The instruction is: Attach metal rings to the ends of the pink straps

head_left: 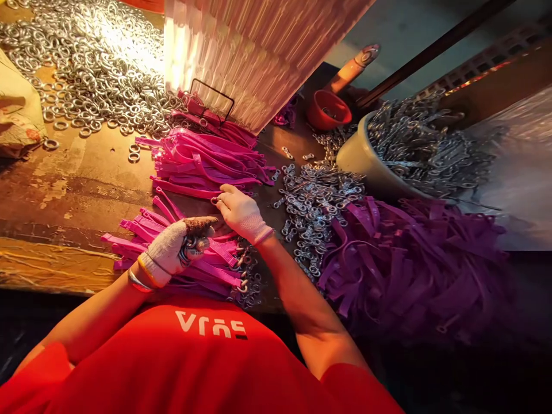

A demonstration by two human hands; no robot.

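My left hand, in a pale knitted glove with dark, dirty fingers, is curled round several metal rings. It is above a bundle of pink straps with metal fittings at their right ends. Just ahead and to its right, my right hand, also gloved, pinches a small metal ring between thumb and fingertips. Beyond it lies a second stack of pink straps. Part of the near bundle is hidden under my left hand.
Loose metal rings are heaped at the far left. Small metal links lie right of my right hand, beside a pile of purple straps. A pale bucket overflows with metal parts. A red bowl and a corrugated translucent sheet stand behind.
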